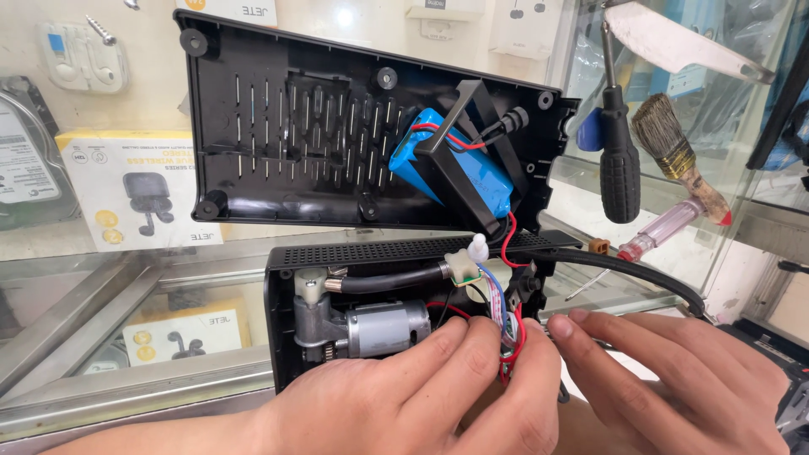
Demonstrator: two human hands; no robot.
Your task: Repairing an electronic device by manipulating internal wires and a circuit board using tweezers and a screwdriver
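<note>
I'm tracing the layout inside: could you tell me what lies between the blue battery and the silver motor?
In the head view, a black hose runs between the blue battery and silver motor.

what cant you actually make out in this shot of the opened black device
Head view only:
- Lower part of the open black plastic casing: hidden behind the left hand and right hand.
- Where the bundle of red and coloured wires ends: covered by the fingers.
- Blue battery pack in the raised black lid: partly hidden by a black bracket.
- Black hose: far end runs behind the right hand.
</note>
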